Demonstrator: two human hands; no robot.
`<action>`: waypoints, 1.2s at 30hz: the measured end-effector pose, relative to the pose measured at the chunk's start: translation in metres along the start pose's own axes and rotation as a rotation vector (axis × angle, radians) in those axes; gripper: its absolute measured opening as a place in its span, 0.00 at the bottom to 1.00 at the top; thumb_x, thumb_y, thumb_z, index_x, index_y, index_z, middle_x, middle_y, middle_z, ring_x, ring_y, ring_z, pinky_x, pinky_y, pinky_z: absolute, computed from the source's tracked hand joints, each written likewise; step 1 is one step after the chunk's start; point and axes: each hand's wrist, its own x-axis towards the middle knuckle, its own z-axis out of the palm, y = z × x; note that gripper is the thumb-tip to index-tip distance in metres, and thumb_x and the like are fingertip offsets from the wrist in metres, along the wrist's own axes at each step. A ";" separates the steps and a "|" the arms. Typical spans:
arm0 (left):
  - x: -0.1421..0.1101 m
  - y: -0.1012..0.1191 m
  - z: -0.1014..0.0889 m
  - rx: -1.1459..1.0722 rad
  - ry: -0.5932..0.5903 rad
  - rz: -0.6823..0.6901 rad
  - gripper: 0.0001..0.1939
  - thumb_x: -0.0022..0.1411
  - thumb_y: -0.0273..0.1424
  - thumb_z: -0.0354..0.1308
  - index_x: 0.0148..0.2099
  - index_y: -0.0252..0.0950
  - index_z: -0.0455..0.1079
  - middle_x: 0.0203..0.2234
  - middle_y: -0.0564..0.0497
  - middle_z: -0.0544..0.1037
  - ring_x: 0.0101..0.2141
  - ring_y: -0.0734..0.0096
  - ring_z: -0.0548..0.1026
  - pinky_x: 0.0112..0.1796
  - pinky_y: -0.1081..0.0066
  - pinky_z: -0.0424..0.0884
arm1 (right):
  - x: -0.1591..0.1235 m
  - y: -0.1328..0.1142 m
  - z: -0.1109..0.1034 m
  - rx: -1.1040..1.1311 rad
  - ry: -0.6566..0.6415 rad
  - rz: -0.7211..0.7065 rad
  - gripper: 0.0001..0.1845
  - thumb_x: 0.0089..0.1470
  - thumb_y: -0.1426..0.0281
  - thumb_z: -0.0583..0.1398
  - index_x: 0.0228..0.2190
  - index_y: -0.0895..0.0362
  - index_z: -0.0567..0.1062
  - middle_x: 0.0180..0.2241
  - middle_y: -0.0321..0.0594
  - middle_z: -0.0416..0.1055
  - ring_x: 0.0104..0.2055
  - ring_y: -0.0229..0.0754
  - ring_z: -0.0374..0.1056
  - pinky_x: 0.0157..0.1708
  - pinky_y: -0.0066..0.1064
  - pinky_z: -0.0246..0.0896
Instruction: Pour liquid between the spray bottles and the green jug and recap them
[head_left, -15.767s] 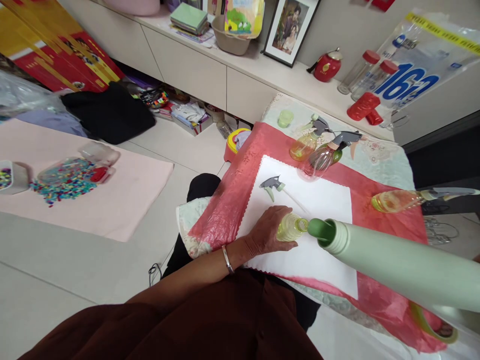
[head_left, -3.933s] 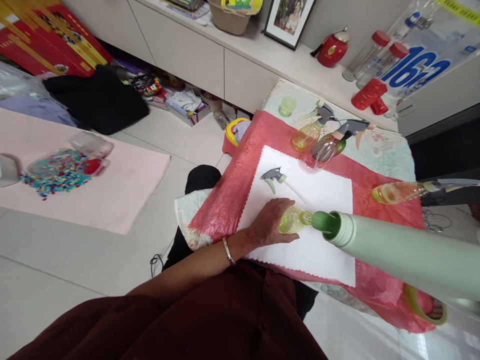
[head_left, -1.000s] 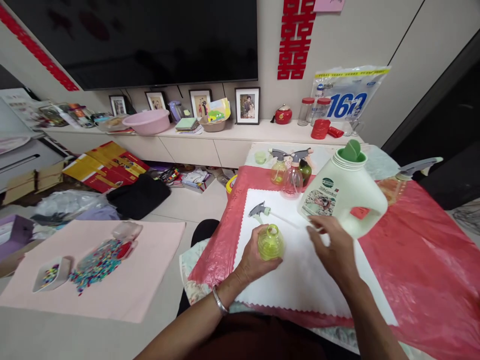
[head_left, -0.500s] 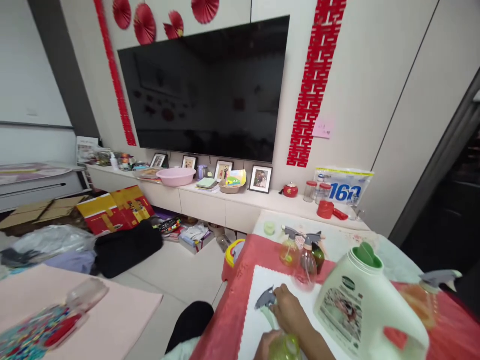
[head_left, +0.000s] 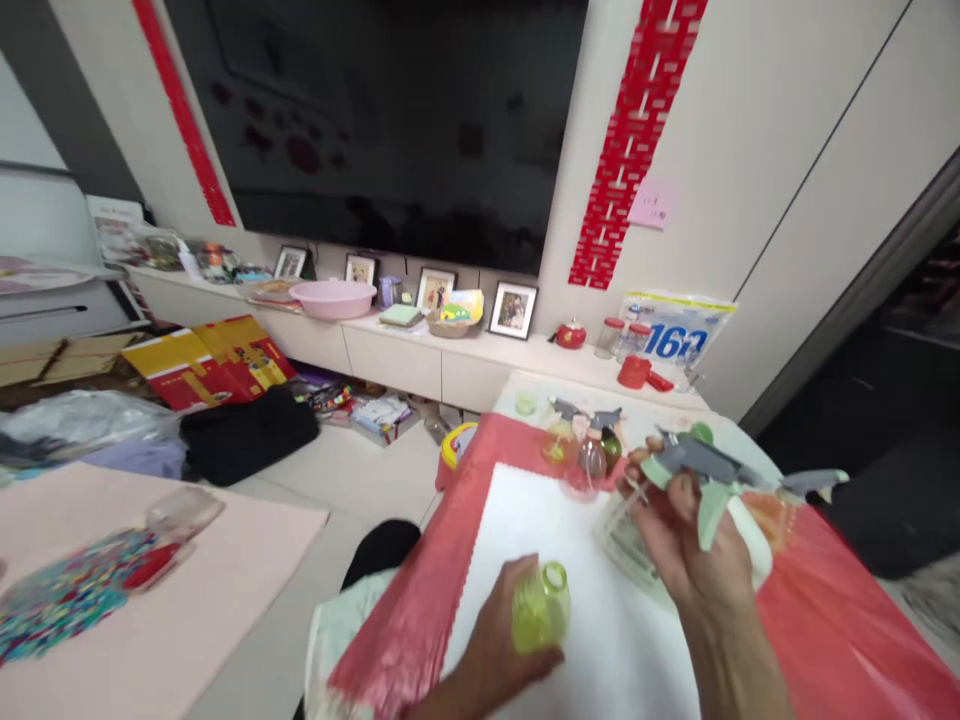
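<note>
The fingers [head_left: 525, 640] of the left hand [head_left: 487, 650] are wrapped around a small yellow-green bottle [head_left: 541, 606], holding it upright with its open neck at the top, just above the white cloth [head_left: 592, 620]. The right hand [head_left: 694, 560] is raised beside it, its fingers [head_left: 679, 500] closed on a grey-and-green trigger sprayer head [head_left: 697, 470], which sits tilted, its pale green lever hanging down over the palm. The sprayer head is up and to the right of the bottle, apart from it.

Behind the right hand stands a large pale green jug [head_left: 742, 530], mostly hidden by the hand. The white cloth lies on a red sheet [head_left: 840, 640] that covers the surface. At the far end of that sheet a cluster of small spray bottles [head_left: 581, 445] stands with sprayers fitted, and another spray bottle with amber liquid [head_left: 787, 500] shows to the right of the jug. A small pale green cap [head_left: 526, 403] lies beyond the cluster.

Further out, a long low cabinet [head_left: 405, 365] carries picture frames, a pink basin [head_left: 332, 298] and a red pot. To the left, coloured beads [head_left: 67, 590] are spread on a pink mat on the floor.
</note>
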 end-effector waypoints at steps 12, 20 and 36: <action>0.001 0.009 0.001 0.060 -0.006 0.047 0.50 0.46 0.57 0.68 0.64 0.38 0.57 0.58 0.38 0.68 0.59 0.46 0.69 0.61 0.44 0.65 | -0.040 0.017 0.019 0.042 -0.125 0.107 0.23 0.48 0.61 0.73 0.26 0.61 0.67 0.40 0.41 0.70 0.38 0.40 0.69 0.47 0.42 0.72; 0.003 0.015 0.002 0.026 0.006 0.046 0.45 0.48 0.52 0.68 0.63 0.37 0.60 0.57 0.38 0.71 0.57 0.48 0.73 0.59 0.46 0.69 | -0.075 0.077 -0.015 -0.183 -0.248 0.218 0.17 0.59 0.62 0.66 0.47 0.56 0.78 0.46 0.43 0.70 0.44 0.41 0.70 0.47 0.30 0.70; -0.001 0.013 0.001 0.134 0.057 -0.015 0.34 0.55 0.38 0.65 0.63 0.40 0.62 0.56 0.41 0.75 0.55 0.48 0.76 0.54 0.51 0.76 | -0.103 0.092 -0.016 -0.397 -0.331 -0.057 0.16 0.69 0.59 0.55 0.50 0.55 0.74 0.45 0.41 0.67 0.47 0.40 0.65 0.49 0.27 0.62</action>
